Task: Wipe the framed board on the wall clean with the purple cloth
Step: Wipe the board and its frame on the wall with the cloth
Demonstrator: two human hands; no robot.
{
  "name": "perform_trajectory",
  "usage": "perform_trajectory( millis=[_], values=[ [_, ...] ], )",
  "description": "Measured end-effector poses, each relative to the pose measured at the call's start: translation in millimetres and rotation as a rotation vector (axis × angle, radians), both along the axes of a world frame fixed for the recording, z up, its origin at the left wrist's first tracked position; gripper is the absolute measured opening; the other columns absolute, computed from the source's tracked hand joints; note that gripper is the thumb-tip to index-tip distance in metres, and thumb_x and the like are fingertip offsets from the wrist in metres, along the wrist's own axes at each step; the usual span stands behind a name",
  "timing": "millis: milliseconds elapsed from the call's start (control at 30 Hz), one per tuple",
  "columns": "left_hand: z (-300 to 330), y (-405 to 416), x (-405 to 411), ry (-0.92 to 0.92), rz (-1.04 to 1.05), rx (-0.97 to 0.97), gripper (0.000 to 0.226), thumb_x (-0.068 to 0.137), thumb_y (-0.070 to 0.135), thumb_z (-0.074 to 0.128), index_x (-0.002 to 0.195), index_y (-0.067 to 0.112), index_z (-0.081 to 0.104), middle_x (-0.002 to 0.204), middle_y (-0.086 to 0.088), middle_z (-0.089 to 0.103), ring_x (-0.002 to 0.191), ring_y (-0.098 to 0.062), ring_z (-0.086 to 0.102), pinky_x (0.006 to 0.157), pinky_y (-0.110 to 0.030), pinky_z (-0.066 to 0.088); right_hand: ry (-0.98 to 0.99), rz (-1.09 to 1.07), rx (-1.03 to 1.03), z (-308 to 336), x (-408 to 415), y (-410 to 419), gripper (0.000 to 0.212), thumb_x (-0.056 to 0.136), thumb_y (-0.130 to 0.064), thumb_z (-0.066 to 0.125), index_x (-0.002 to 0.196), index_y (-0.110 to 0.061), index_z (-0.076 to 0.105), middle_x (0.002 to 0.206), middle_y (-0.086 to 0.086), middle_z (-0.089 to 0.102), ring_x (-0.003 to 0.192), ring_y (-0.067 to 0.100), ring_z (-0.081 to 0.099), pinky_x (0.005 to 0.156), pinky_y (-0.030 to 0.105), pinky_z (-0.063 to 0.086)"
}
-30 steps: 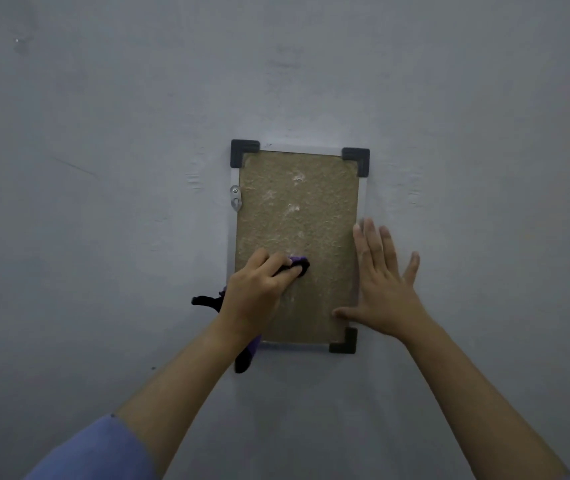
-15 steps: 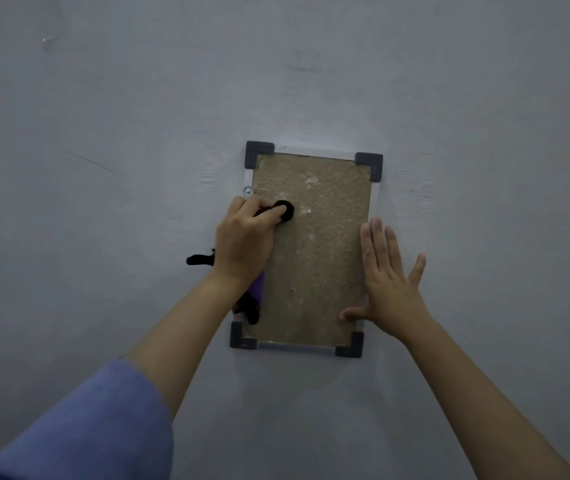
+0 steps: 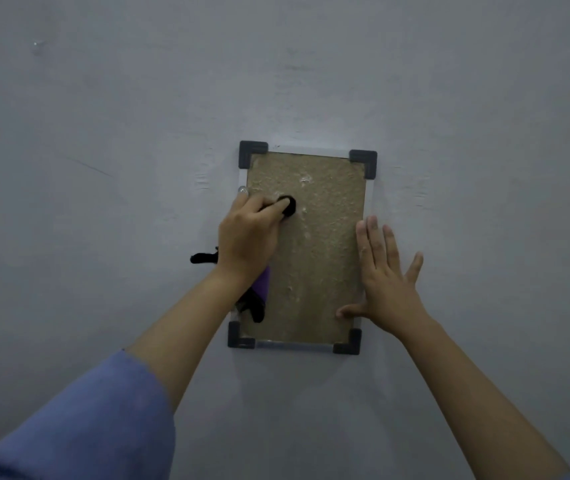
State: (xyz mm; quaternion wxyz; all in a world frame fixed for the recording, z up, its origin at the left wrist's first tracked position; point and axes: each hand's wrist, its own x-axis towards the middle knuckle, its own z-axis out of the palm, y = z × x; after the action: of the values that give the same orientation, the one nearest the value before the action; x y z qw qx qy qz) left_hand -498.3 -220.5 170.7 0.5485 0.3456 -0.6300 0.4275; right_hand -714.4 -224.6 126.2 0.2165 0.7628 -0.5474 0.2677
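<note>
A framed board (image 3: pixel 325 258) with a rough brown face, a pale rim and black corner caps hangs on the grey wall. My left hand (image 3: pixel 247 237) is shut on the purple cloth (image 3: pixel 262 284), pressing a dark bunched end of it against the board's upper left part. More of the cloth, purple with dark ends, hangs below and left of my wrist. My right hand (image 3: pixel 385 282) lies flat with fingers spread on the board's right edge, thumb on the lower right of the face. Pale specks mark the brown surface.
The grey wall (image 3: pixel 103 168) surrounds the board on all sides, with faint scuff marks beside the frame. A small silver screw (image 3: pixel 242 190) sits at the frame's left edge, just above my left hand.
My left hand has carried the cloth from the board's lower middle up to its upper left part. The right hand has stayed flat on the right edge.
</note>
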Motion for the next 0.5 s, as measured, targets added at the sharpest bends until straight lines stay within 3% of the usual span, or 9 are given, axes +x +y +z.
perform_trajectory(
  millis=[100, 300, 367, 500],
  values=[
    [5.3, -4.9, -17.2, 0.0, -0.011, 0.013, 0.027, 0.079, 0.0, 0.068, 0.105, 0.006, 0.07, 0.084, -0.01, 0.07, 0.075, -0.033, 0.059, 0.051, -0.038, 0.051, 0.003, -0.008, -0.006, -0.5, 0.9, -1.0, 0.144, 0.057, -0.063, 0.075, 0.139, -0.018, -0.034, 0.144, -0.003, -0.044, 0.134, 0.019, -0.035, 0.104, 0.069, -0.004],
    [-30.2, -9.1, -16.7, -0.361, 0.009, 0.071, 0.026, 0.081, 0.004, 0.066, 0.107, 0.008, 0.068, 0.093, -0.009, 0.066, 0.079, -0.025, 0.054, 0.048, -0.034, 0.051, -0.001, -0.011, -0.022, -2.1, 0.7, -0.4, 0.143, 0.058, -0.06, 0.076, 0.139, -0.02, -0.034, 0.143, -0.006, -0.045, 0.133, 0.017, -0.036, 0.104, 0.07, -0.001],
    [-23.8, -7.7, -10.4, -0.315, 0.039, 0.04, 0.024, 0.082, 0.006, 0.064, 0.105, 0.008, 0.069, 0.088, -0.01, 0.064, 0.078, -0.026, 0.054, 0.046, -0.032, 0.049, -0.005, -0.005, -0.012, -1.6, 0.7, -0.6, 0.143, 0.057, -0.061, 0.076, 0.14, -0.02, -0.034, 0.143, -0.005, -0.044, 0.133, 0.017, -0.036, 0.104, 0.07, -0.001],
    [-7.2, -7.5, -11.0, 0.028, 0.005, -0.004, 0.024, 0.078, -0.001, 0.069, 0.101, 0.007, 0.071, 0.082, -0.011, 0.064, 0.075, -0.031, 0.057, 0.045, -0.035, 0.05, -0.008, -0.007, -0.005, -1.0, 1.9, -0.3, 0.144, 0.056, -0.062, 0.075, 0.139, -0.019, -0.034, 0.143, -0.004, -0.045, 0.132, 0.019, -0.037, 0.103, 0.069, -0.004]
  ],
)
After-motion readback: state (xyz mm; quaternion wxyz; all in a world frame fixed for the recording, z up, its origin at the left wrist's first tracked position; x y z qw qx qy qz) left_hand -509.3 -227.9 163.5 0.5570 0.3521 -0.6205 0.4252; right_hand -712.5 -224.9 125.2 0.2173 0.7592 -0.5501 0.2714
